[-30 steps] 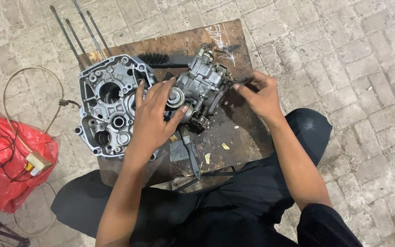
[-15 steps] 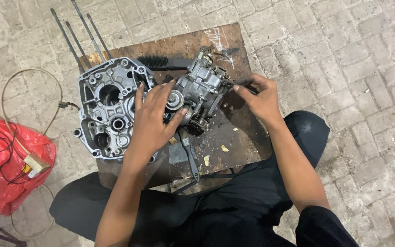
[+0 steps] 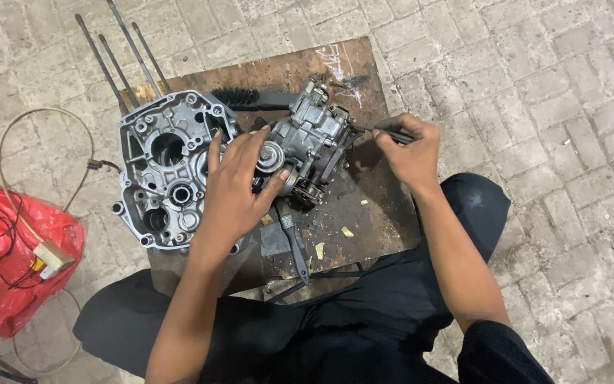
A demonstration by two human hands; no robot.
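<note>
Head view looks down on the left hand (image 3: 239,188), spread wide with its palm and fingers pressed against the near side of a carburetor (image 3: 310,142); the thumb hooks under the round cap on its body. That hand braces rather than clasps. The right hand (image 3: 410,153) is closed in a pinch on a thin dark tool (image 3: 381,133), whose tip points into the carburetor's right side.

The carburetor sits near the middle of the tabletop (image 3: 385,213), a dark, stained wooden board, somewhat toward its far edge. It is cast metal, so I judge it stiff, fairly heavy for its bulk, and probably greasy and slick. Its small levers and fittings look the easiest to bend; the solid body is the safer place to hold, as the left hand does.

Just left of it, reaching the tabletop's left edge, lies a grey engine case half (image 3: 168,167), open side up, likely much heavier. A black brush (image 3: 246,98) lies by the far edge, and another dark-handled tool (image 3: 294,242) lies toward the near edge. Long rods (image 3: 119,53) jut past the far left corner. On the paved floor to the left lies a red bag (image 3: 12,263) with wires.
</note>
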